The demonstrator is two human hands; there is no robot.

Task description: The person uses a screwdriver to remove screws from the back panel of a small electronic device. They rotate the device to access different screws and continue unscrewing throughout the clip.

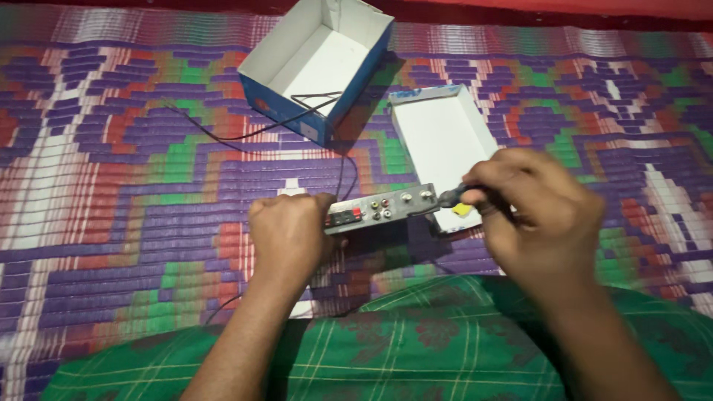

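Left hand (288,236): bare, no ring, no glove, nothing at the wrist.
Left forearm: bare down to the bottom edge of the view, no sleeve showing.
Right hand (536,215): bare too, no ring or band to be seen.
Right forearm: uncovered, no watch, no cuff.
Garment (416,349): green cloth under both forearms, thin pale lines crossing in a check, darker flower-like motifs inside the squares, soft folds between the two arms.

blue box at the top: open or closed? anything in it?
Open. The blue box lies with its white inside exposed; its lid lies apart beside it. Only a thin black cable crosses its rim; otherwise it looks empty.
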